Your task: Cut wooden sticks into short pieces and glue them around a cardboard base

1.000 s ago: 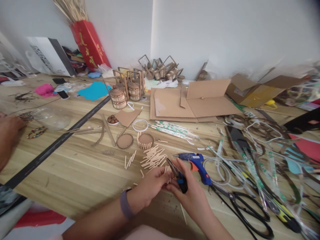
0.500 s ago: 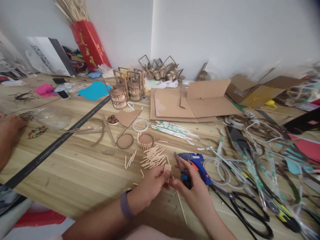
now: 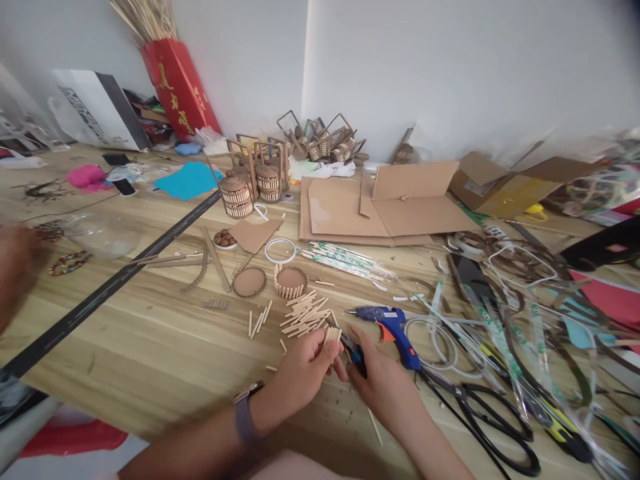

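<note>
My left hand (image 3: 299, 368) pinches a small bundle of short wooden sticks (image 3: 333, 335) between thumb and fingers. My right hand (image 3: 384, 377) is closed round blue-and-black handled pliers (image 3: 355, 355), whose dark jaws reach to the top of the bundle. Whether the jaws grip a stick I cannot tell. Under my right hand a longer thin stick (image 3: 375, 427) slants down the table. Just beyond my hands lies a loose pile of cut sticks (image 3: 306, 313). Behind it are a cardboard disc partly ringed with upright sticks (image 3: 291, 283) and a disc with a braided rim (image 3: 249, 283).
A blue glue gun (image 3: 395, 323) lies right of my hands, near large black scissors (image 3: 493, 417) and tangled strips. Finished miniature baskets (image 3: 237, 195) stand farther back, beside folded cardboard (image 3: 340, 207). At the left edge is another person's blurred hand (image 3: 17, 267).
My right hand has brought the pliers left and up against the stick bundle; their jaws were apart from it before. The other person's hand at the left has moved and blurred.
</note>
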`<state>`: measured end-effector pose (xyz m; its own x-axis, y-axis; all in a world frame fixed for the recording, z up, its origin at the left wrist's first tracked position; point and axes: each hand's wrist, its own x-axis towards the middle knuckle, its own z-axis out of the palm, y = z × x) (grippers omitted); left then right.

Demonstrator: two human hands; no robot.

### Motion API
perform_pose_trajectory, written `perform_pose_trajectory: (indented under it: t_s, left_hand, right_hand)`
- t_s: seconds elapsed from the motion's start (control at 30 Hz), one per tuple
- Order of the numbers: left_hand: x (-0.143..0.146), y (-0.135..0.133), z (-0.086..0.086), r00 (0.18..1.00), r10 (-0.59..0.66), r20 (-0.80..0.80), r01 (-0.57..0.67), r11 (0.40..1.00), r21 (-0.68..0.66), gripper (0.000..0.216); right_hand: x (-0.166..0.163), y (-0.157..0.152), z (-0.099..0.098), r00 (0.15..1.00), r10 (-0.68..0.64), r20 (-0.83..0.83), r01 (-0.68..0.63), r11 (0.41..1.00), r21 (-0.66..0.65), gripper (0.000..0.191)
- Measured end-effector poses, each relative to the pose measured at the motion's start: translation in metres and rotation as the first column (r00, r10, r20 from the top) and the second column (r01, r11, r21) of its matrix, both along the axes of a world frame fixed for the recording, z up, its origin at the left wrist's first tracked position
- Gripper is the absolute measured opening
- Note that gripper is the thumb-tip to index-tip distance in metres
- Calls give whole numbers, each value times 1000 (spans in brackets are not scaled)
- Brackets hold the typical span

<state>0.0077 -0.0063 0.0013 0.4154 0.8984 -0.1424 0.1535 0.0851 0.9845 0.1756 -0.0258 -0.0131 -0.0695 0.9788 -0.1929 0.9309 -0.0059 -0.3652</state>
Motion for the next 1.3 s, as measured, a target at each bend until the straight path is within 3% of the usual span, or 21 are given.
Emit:
perform_pose_trajectory:
  t_s: [0.43, 0.6, 0.8, 1.03, 1.3]
  left_hand:
    - [-4, 4, 1, 994, 72, -84, -66, 995, 75, 38]
    - [-5, 5, 4, 987, 96, -131, -82, 991, 103, 40]
    - [-5, 7, 1, 987, 124, -100, -113, 987, 115, 41]
    - [-5, 6, 3, 986, 164, -27, -161, 983, 89, 40]
    - [-9, 4, 3, 973, 217, -81, -199, 963, 184, 33]
  right_hand:
    - [2, 1, 6, 999, 45, 22, -45, 999, -9, 39]
    - [0, -1, 10, 991, 90, 102, -88, 996, -23, 39]
    - [-2, -2, 8, 988, 102, 116, -98, 995, -35, 29]
    - [2, -2, 10, 992, 123, 39, -121, 991, -52, 35]
    - [21, 2, 14, 993, 99, -66, -102, 994, -46, 18]
